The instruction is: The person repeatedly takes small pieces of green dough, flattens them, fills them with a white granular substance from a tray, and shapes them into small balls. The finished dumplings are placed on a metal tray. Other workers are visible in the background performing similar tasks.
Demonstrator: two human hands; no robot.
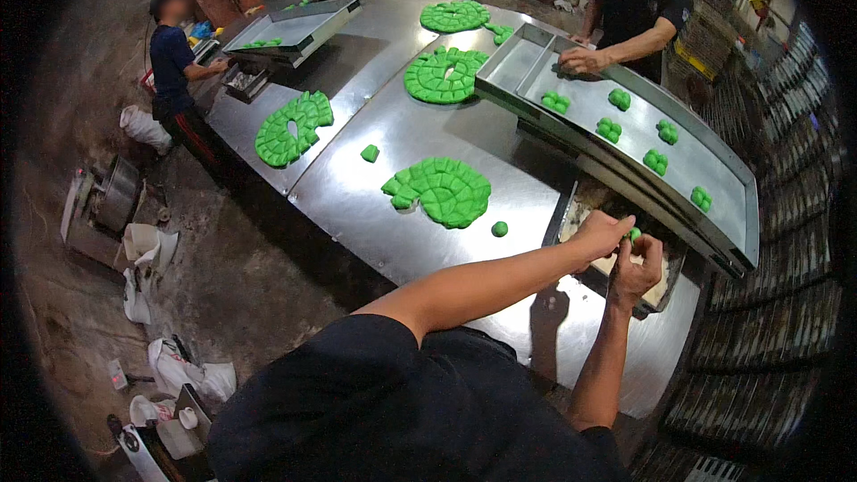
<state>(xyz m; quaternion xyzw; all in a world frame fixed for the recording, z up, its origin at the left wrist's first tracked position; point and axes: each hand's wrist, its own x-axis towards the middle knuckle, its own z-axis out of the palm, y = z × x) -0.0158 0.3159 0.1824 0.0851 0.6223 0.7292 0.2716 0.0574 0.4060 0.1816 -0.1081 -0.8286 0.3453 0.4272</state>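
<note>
My left hand (603, 239) and my right hand (636, 273) meet at the right side of the steel table, fingers closed around a small green dough piece (634, 234). Below them is a shallow box (650, 307) with pale, crumbly-looking contents, partly covered by my hands. On the table to the left lies a round slab of green dough (451, 192), scored into segments, with a gap in its edge. A green dough ball (500, 228) sits near that slab, and a loose green chunk (370, 153) lies beyond it.
A raised metal tray (728, 180) with several green dough clusters stands beyond the box. More scored slabs (295, 129) rest on the steel table (357, 205). Co-workers stand at the far right (629, 13), far left (174, 58) and back. Stacked racks (768, 321) line the right side.
</note>
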